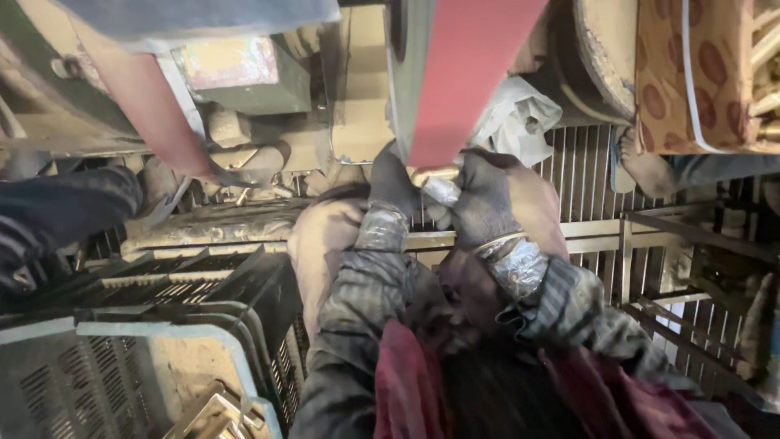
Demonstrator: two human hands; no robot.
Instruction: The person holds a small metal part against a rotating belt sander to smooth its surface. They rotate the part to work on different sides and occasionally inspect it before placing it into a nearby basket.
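Step in hand: grinding a small shiny metal piece (439,189) against the red sanding belt (467,77), judged from the hold.
Left hand (394,189): gloved, grip closed on the piece's left end.
Right hand (485,199): gloved, grip closed on its right end.
Piece's place: between both hands, at the belt's lower edge.
Next move calls for: steady, even pressure, fingers clear of the belt.
Nearby: blue crate (122,382) at lower left.
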